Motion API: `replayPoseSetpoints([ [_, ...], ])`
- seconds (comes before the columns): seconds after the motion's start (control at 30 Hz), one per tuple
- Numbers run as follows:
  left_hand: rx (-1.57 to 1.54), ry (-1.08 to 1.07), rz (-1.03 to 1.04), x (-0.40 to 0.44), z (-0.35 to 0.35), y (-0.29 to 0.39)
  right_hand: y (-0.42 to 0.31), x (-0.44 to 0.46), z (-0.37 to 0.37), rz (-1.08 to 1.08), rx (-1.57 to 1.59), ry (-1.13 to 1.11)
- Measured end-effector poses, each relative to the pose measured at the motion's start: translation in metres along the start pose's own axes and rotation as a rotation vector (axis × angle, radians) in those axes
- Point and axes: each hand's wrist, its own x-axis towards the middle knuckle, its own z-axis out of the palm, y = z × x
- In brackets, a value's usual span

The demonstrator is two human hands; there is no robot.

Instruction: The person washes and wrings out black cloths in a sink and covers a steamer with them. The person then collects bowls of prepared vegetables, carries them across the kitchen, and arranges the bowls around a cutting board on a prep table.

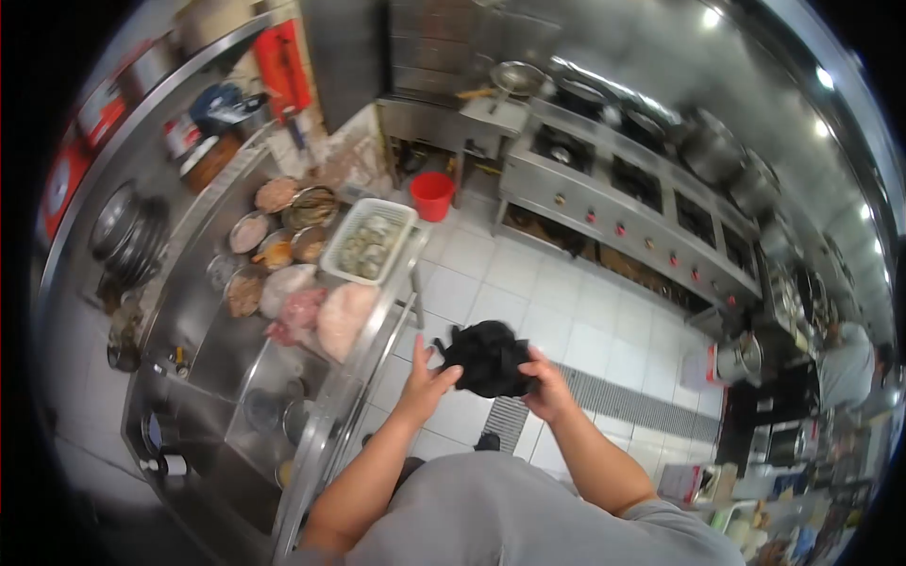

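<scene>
Black bundle | left grip, right grip at sides | form indistinct

between the left hand and the right hand, the black cloth bundle fills the gap. beyond it, room to pass runs over the white floor tiles, up to the front of the gas range. to the left, the raised edge of the steel counter stands in the way; behind that edge, a large pale piece of meat and a white plastic basket crowd the surface. farther ahead, a red bucket blocks the floor beside the counter's far end.
</scene>
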Motion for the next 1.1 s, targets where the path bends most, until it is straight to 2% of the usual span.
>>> replayPoseSetpoints([
  [0.07,0.235,-0.141,0.034,0.022,0.055,-0.036,-0.024,-0.033,-0.048,-0.175,0.039,-0.003],
  [0.13,0.393,-0.276,0.068,0.034,0.110,-0.047,-0.038,-0.061,-0.085,-0.291,0.040,0.143],
  [0.2,0.416,-0.638,0.114,0.046,0.158,-0.059,-0.047,-0.083,-0.114,-0.343,0.095,0.180],
  [0.27,0.471,-0.578,0.160,0.048,0.197,-0.063,-0.055,-0.100,-0.133,-0.395,0.094,0.261],
  [0.33,0.643,-0.536,0.166,0.066,0.226,-0.059,-0.060,-0.109,-0.157,-0.427,0.129,0.232],
  [0.4,0.615,-0.507,0.206,0.079,0.246,-0.064,-0.068,-0.118,-0.171,-0.515,0.075,0.289],
  [0.47,0.660,-0.494,0.376,0.104,0.256,-0.073,-0.079,-0.121,-0.187,-0.522,0.096,0.356],
  [0.53,0.754,-0.458,0.489,0.112,0.279,-0.044,-0.098,-0.120,-0.190,-0.497,-0.099,0.559],
  [0.6,0.806,-0.410,0.679,0.142,0.293,-0.043,-0.115,-0.117,-0.201,-0.515,-0.106,0.632],
  [0.63,0.800,-0.430,0.674,0.156,0.301,-0.042,-0.124,-0.116,-0.212,-0.542,-0.383,0.642],
  [0.67,0.773,-0.356,0.740,0.169,0.310,-0.039,-0.130,-0.114,-0.222,-0.556,-0.663,0.642],
  [0.7,0.741,-0.279,0.806,0.181,0.318,-0.034,-0.134,-0.111,-0.234,-0.554,-0.664,0.660],
  [0.77,0.646,-0.284,0.764,0.206,0.333,-0.016,-0.148,-0.102,-0.259,-0.485,-0.938,0.714],
  [0.8,0.563,-0.274,0.722,0.221,0.340,-0.006,-0.158,-0.100,-0.263,-0.481,-0.950,0.727],
  [0.87,0.605,-0.258,0.743,0.264,0.346,0.002,-0.181,-0.096,-0.270,-0.436,-1.012,0.845],
  [0.9,0.411,-0.301,0.557,0.277,0.352,0.012,-0.193,-0.093,-0.274,-0.432,-1.029,0.851],
  [0.93,0.222,-0.342,0.369,0.288,0.358,0.023,-0.204,-0.091,-0.279,-0.360,-0.899,0.904],
  [0.97,0.263,-0.337,0.361,0.298,0.363,0.035,-0.214,-0.087,-0.283,-0.289,-0.761,0.954],
  [1.0,0.260,-0.343,0.357,0.307,0.367,0.044,-0.218,-0.081,-0.291,-0.287,-0.761,0.961],
  [1.07,0.237,-0.424,0.264,0.325,0.380,0.057,-0.225,-0.067,-0.312,-0.677,-0.974,0.967],
  [1.1,0.254,-0.412,0.266,0.334,0.387,0.062,-0.247,-0.069,-0.295,-0.687,-1.165,0.995],
])
